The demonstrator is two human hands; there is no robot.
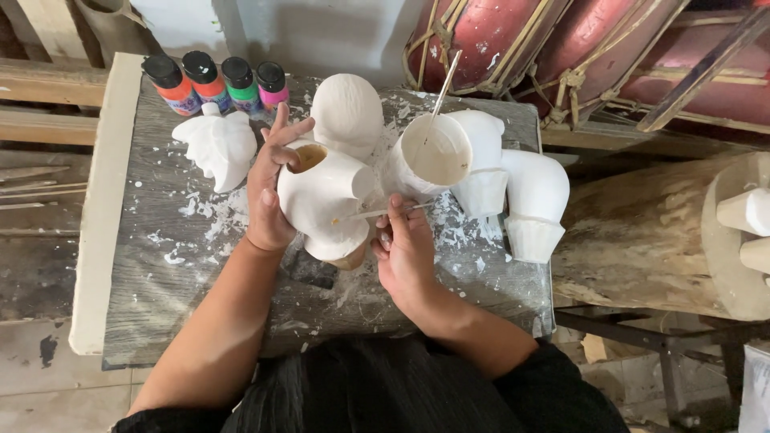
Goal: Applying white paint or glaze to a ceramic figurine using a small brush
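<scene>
The person holds a white, rounded plaster figure with a hollow tan opening at its top (325, 200) just above the grey, paint-flecked desk (160, 273), directly in front of the body and between the two hands. The left hand (269, 192) is clamped on the figure's left flank, palm against it, with some fingers lifted off and pointing up. The right hand (405, 248) is closed in a pinch on a thin pale brush (381, 212), whose long axis runs nearly level from right to left, its tip touching the figure's lower right side. So the figure lies to the left of the brush hand and just beside it; both hands are close, the left one in full contact.

Near the figure, up and to the right, stands a white cup of white paint (437, 152) with a stick in it. Other white plaster casts (216, 144) and four small paint bottles (216, 84) sit farther back on the desk.
</scene>
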